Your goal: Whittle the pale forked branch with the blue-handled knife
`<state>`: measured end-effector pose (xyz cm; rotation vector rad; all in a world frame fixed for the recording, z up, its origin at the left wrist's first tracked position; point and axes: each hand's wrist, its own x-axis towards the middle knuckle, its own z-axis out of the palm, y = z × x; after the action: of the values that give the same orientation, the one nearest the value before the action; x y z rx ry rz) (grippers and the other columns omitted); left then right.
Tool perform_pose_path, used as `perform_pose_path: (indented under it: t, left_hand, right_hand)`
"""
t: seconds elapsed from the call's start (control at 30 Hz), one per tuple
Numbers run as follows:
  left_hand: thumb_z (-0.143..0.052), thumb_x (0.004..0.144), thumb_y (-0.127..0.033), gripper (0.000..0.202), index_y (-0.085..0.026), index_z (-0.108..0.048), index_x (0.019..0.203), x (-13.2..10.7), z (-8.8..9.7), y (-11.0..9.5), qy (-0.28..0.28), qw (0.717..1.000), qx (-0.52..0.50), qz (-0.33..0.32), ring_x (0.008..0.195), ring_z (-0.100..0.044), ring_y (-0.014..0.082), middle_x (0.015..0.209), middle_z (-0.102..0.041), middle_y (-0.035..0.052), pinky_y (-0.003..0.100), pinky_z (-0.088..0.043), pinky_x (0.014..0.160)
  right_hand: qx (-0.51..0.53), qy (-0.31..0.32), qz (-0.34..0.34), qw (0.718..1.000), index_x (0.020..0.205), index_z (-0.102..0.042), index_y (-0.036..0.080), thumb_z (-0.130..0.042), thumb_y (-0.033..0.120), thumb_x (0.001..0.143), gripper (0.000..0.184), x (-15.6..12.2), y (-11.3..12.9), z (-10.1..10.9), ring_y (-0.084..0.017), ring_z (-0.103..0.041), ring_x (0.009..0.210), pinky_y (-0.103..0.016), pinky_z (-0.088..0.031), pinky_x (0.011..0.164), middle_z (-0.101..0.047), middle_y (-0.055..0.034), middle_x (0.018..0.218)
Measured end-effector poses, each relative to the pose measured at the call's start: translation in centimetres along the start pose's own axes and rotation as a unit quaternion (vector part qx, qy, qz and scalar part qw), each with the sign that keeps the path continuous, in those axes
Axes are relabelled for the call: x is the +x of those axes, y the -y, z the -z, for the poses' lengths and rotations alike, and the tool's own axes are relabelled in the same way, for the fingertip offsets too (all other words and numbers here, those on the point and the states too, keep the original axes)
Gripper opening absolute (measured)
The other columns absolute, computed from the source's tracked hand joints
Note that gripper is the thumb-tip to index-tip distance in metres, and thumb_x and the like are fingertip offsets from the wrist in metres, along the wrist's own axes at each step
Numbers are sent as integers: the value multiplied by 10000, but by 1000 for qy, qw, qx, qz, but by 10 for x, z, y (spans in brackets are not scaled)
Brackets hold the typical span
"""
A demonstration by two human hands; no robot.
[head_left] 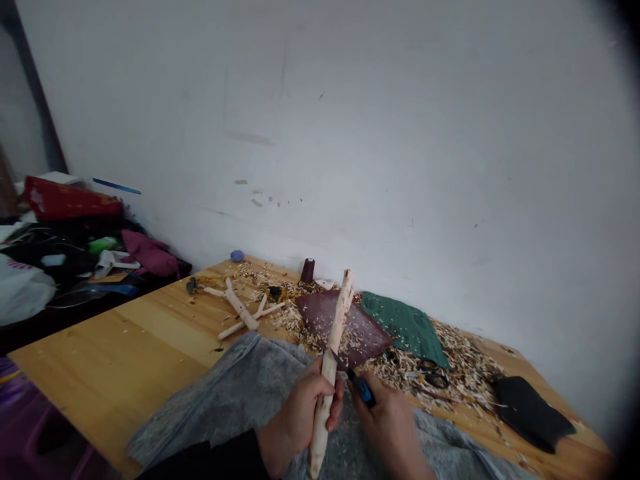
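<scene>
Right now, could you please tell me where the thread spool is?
In the head view, the thread spool stands at the table's far edge, behind the maroon pad, left of the stick.

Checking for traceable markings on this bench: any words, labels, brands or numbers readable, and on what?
Nothing can be read. The knife handle in the right hand and the stick in the left hand show no lettering. The white plastic bag has red marks too small and blurred to read. The thread spool shows no readable label.
</scene>
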<state>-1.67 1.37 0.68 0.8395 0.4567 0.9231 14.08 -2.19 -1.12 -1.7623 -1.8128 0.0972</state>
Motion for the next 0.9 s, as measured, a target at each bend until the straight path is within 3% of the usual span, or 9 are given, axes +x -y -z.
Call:
perform_pose_path:
  t: [0.13,0.37,0.53,0.9]
  left_hand:
    - [-559,669,-256,125,-200,-484,751,-3,-6,-1,-18,994,104,10,328,-332,53,447,-453,-79,169,-261,338]
    - [-602,733,-408,258,-203,-469,816,-1,-2,8,-17,976,215,-8,299,-303,54,381,-413,-112,173,-264,323]
    - [-606,732,-471,318,-212,-453,833,0,0,10,-25,973,228,33,295,-295,52,392,-406,-124,172,-282,312]
    - [-605,711,-627,450,-226,-405,669,-1,-3,10,-48,970,230,65,294,-284,36,400,-385,-113,170,-266,307]
  right_hand:
    - [-100,15,21,995,953,-633,245,-504,130,790,238,-1,7,7,-172,-662,766,-213,-389,634,-702,-16,836]
    - [-160,32,15,986,908,-624,239,-518,91,798,212,-2,12,10,-164,-649,753,-224,-343,613,-681,5,834]
    - [-198,42,-6,979,952,-620,234,-481,31,803,287,-1,13,11,-159,-648,768,-228,-342,628,-684,-1,857]
    - [-261,29,-12,965,972,-607,220,-479,18,804,292,-1,16,8,-171,-650,782,-238,-362,635,-679,-29,859]
